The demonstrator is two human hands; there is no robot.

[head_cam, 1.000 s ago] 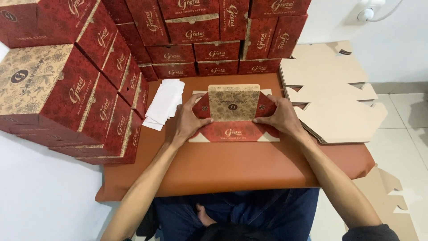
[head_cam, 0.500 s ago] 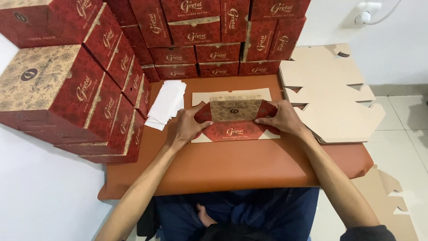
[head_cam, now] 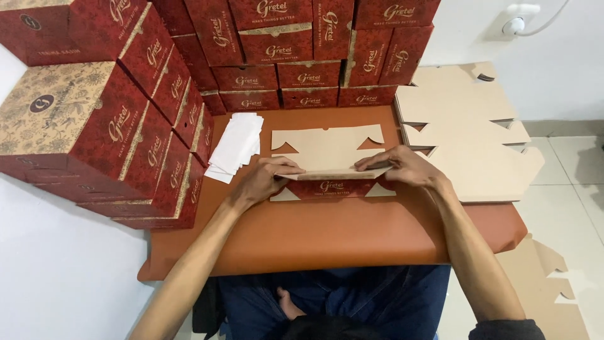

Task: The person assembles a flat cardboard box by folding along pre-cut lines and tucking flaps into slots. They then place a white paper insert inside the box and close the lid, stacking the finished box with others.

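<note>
Folded over since a moment ago, the flat carton (head_cam: 328, 157) now shows its plain brown inside (red strip nearest me), long axis running between my left hand (head_cam: 263, 179) and right hand (head_cam: 402, 167), both pressing its fold.

Left hand (head_cam: 261, 179) and right hand (head_cam: 402, 169) palms-down, fingers pointing inward, grip seemingly flat, forearms extended.

Plain tan cardboard sheet (head_cam: 327, 148) at centre, its folded strip dark red with gold lettering. Table (head_cam: 327, 233) is rust-orange. At nine o'clock, stacked boxes (head_cam: 113, 126) show deep red sides and beige floral tops. White paper slips (head_cam: 236, 146) at eleven. Pale brown flat cardboard stack (head_cam: 472, 138) at three o'clock. Blue jeans (head_cam: 352, 296) at six.
</note>
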